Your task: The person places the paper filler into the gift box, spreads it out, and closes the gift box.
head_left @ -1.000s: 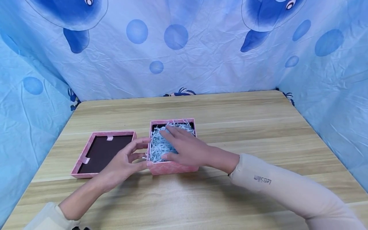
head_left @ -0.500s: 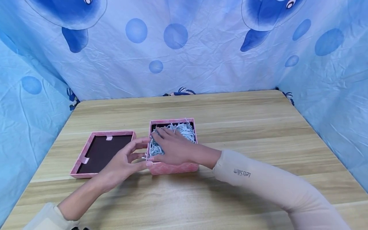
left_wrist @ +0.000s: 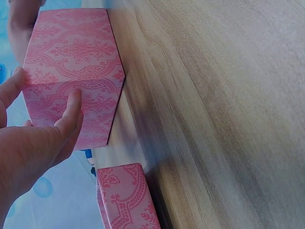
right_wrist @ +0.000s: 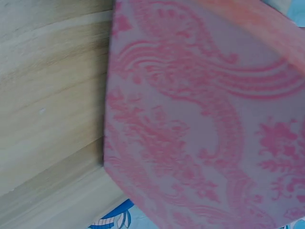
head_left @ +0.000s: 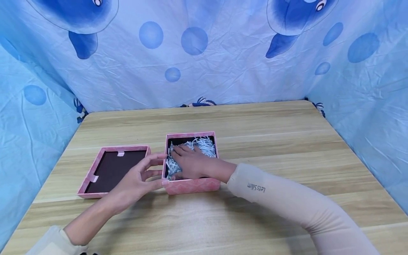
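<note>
A pink patterned box point(head_left: 192, 186) stands uncovered on the table, holding pale blue shredded paper point(head_left: 205, 145). My right hand point(head_left: 191, 162) reaches into it and presses the paper with fingers spread, partly hiding it. At the box's left side, my left hand point(head_left: 138, 179) touches the wall with fingers relaxed and thumb at the near corner. The left wrist view shows that hand point(left_wrist: 33, 148) in front of the box's pink side point(left_wrist: 76, 52). Only the box's patterned wall point(right_wrist: 190, 119) fills most of the right wrist view; the right hand is hidden there.
The pink lid point(head_left: 83, 182) lies inside-up left of the box, its dark lining showing and two small tabs on its edges. Beneath everything is a wood-grain table point(head_left: 274, 141). A blue curtain point(head_left: 223, 67) with whale prints hangs behind and at both sides.
My right hand has moved left and sunk deeper into the box, and the shredded paper now sits lower. The left hand and the lid have stayed put.
</note>
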Available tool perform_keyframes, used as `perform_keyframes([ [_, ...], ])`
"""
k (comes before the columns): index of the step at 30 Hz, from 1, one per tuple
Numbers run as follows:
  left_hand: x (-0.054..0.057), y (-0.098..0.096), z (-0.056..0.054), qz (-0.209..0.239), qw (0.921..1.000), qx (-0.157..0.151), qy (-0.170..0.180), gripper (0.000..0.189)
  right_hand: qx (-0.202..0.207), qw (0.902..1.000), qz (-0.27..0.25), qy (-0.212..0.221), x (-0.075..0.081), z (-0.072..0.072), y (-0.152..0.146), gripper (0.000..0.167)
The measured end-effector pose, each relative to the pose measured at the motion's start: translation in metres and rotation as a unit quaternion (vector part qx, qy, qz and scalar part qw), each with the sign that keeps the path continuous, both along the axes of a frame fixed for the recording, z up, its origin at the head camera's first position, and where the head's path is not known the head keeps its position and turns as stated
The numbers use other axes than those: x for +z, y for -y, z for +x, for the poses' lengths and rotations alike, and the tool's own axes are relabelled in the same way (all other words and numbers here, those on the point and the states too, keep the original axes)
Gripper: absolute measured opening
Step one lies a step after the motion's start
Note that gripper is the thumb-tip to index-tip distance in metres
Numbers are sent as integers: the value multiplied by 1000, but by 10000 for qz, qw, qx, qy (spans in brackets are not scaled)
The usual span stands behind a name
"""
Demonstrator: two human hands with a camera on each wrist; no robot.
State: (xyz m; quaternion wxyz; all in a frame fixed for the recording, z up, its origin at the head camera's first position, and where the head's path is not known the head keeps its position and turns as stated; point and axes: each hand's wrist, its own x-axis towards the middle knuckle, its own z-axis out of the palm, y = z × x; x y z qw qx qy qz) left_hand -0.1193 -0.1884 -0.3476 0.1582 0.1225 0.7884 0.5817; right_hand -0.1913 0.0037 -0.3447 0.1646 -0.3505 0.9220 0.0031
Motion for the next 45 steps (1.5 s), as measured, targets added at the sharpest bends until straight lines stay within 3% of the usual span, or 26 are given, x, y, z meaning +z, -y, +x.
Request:
perform_keyframes([
  [5, 0, 0, 0, 9, 10000, -1, -3, 69, 107, 9999, 80, -15, -3, -2, -2, 83],
  [12, -1, 1, -1, -21, 10000, -13, -16, 69, 48, 9993, -377, 44, 2, -1, -6, 79],
  [31, 1, 1, -1, -11, 10000, -38, -84, 69, -262, 9932, -1134, -43, 33, 13, -22, 75],
  [36, 1, 1, -1, -19, 9999, -79, -115, 69, -443, 9917, -1179, -265, 46, 18, -25, 74],
  [45, 3, 2, 1, -6, 9999, -77, -113, 68, -718, 9828, -1215, -1194, 63, 25, -25, 65],
])
